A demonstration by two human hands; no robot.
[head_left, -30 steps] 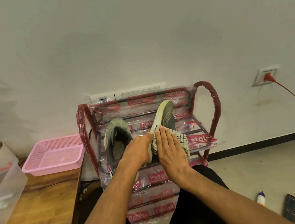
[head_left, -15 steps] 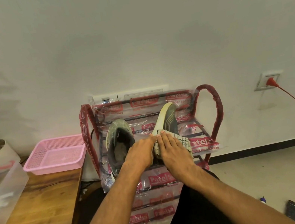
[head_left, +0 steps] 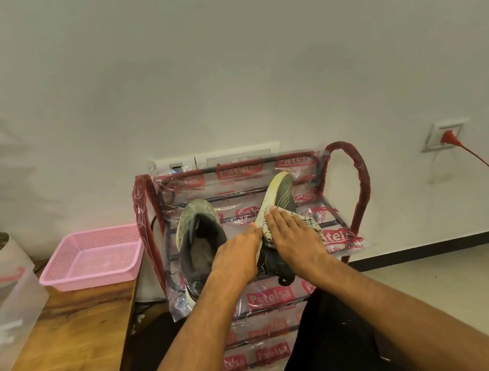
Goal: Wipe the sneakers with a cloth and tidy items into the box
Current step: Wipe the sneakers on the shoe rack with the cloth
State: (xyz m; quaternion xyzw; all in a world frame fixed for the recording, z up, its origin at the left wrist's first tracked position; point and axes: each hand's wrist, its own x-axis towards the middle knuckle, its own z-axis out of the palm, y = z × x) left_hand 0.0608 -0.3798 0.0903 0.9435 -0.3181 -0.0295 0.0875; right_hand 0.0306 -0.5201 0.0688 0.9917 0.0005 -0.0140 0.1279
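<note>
— At centre frame, on the red metal shoe rack wrapped in printed clear plastic [head_left: 356, 172], which item is in work?

— The dark green sneaker with a cream sole [head_left: 277, 194]. It lies tipped on its side, toe toward the wall. A grey-green sneaker [head_left: 199, 235] sits just beside it, toward frame left, with its opening facing the camera.

— How will it handle?

— It is judged light, with a soft upper that gives under pressure and a stiffer sole. Take hold at the heel or along the sole edge. Pressure on the upper alone would likely let it slide on the slick wrap. The white checked cloth [head_left: 308, 223] is limp and should conform to the surface.

— Hand pose?

— The right hand [head_left: 291, 237] lies palm down over the cloth. Its fingers [head_left: 277, 220] are straight and pressed together, pinning the cloth to the sneaker's side. The left hand [head_left: 236, 258] rests on the heel end, fingers extended and close together, tips at the sole edge. Its thumb is hidden, so a grip cannot be confirmed. Both forearms reach forward from the bottom of the frame.

— And the box?

— The clear plastic box [head_left: 13, 311] stands on the wooden worktop [head_left: 68, 340] at frame left, near a pink mesh basket [head_left: 90, 279] and well apart from the sneakers.
</note>
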